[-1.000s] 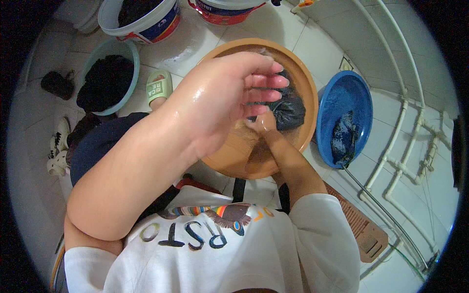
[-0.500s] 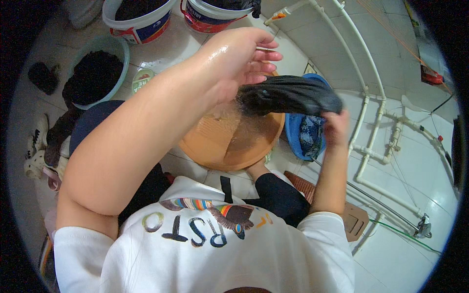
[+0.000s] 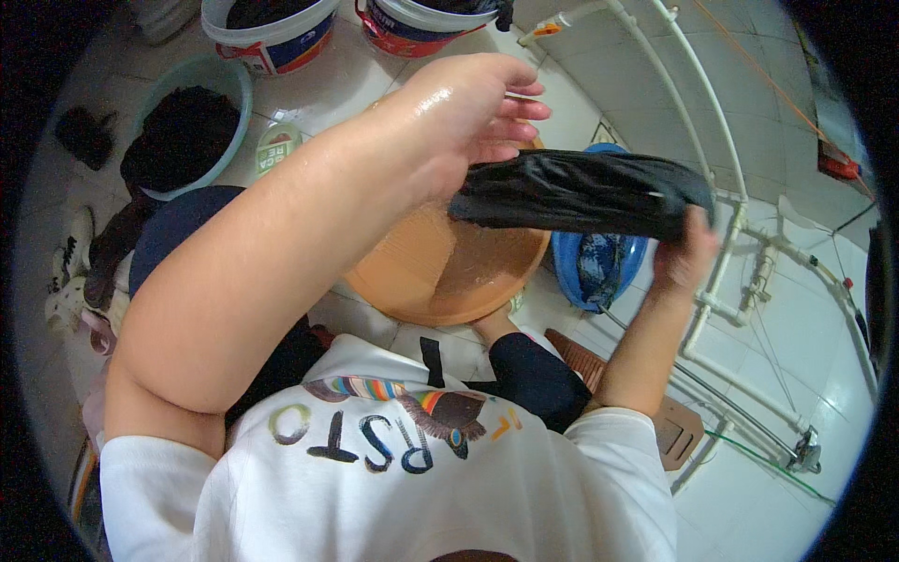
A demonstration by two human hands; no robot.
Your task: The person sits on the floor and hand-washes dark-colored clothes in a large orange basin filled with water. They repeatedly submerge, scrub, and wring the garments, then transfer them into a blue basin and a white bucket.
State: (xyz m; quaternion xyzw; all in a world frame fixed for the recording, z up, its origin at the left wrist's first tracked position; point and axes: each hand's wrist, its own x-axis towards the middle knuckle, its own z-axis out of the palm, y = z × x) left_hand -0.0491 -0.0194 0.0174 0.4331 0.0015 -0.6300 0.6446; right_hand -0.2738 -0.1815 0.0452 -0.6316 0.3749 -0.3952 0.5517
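A wet black cloth [image 3: 581,192], its kind of garment unclear, stretches sideways above an orange-brown basin [image 3: 412,304] with water in it. My right hand [image 3: 688,258] grips the cloth's right end; motion blurs its fingers a little. At the cloth's left end is my left hand [image 3: 482,112], wet, its fingers loosely stretched and apart. The palm side hides the spot where hand and cloth may touch. My left forearm covers part of the basin.
A blue basin [image 3: 632,258] with patterned dark cloth stands right of the orange-brown one. At the upper left are a pale basin [image 3: 246,108] of dark laundry and two white buckets [image 3: 323,42] [image 3: 384,14]. White pipes [image 3: 721,112] and a metal rod [image 3: 740,403] are at the right.
My right hand has moved right and slightly down, drawing the cloth out longer and lifting its left end off the basin. My left hand has barely moved.
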